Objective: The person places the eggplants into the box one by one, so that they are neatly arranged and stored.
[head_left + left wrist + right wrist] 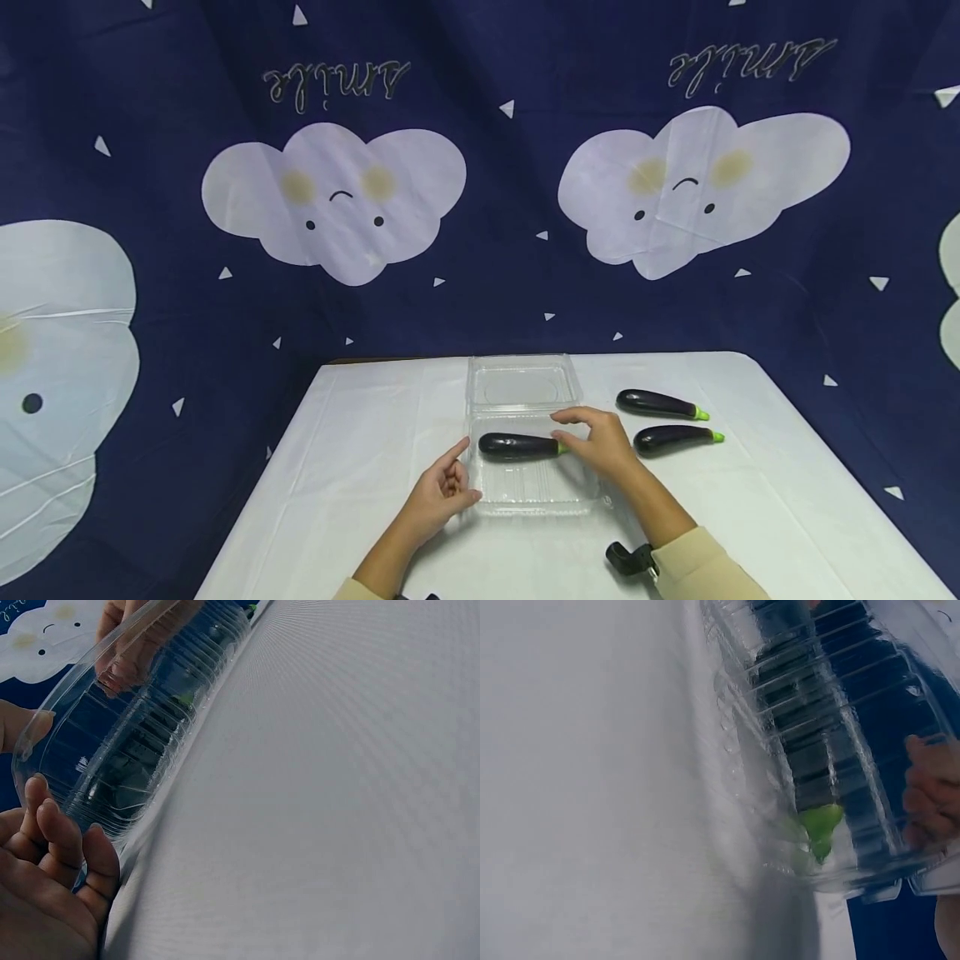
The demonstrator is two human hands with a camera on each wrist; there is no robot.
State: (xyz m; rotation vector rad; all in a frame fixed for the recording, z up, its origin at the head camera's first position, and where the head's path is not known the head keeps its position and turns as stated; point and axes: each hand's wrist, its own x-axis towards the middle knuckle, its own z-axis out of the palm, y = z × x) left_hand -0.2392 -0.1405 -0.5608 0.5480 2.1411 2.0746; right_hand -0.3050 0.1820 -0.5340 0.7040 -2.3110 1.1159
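A clear plastic clamshell box (536, 492) lies with its lid (521, 387) folded back behind it. One dark eggplant (517, 447) rests crosswise inside, its green stem end (822, 825) toward the right. My left hand (438, 496) is at the box's left side, index finger and thumb spread along the rim, the other fingers loosely bent. Over the right side, my right hand (600, 442) hovers by the stem, thumb and index finger apart. In the right wrist view the eggplant shows through the clear wall, with the right fingers (930, 799) above it.
Two more eggplants, a rear one (660, 404) and a nearer one (675, 439), lie right of the box on the white tablecloth (360, 450). A dark blue cloud-print curtain (510, 275) hangs behind. A black device (630, 560) sits by the right wrist.
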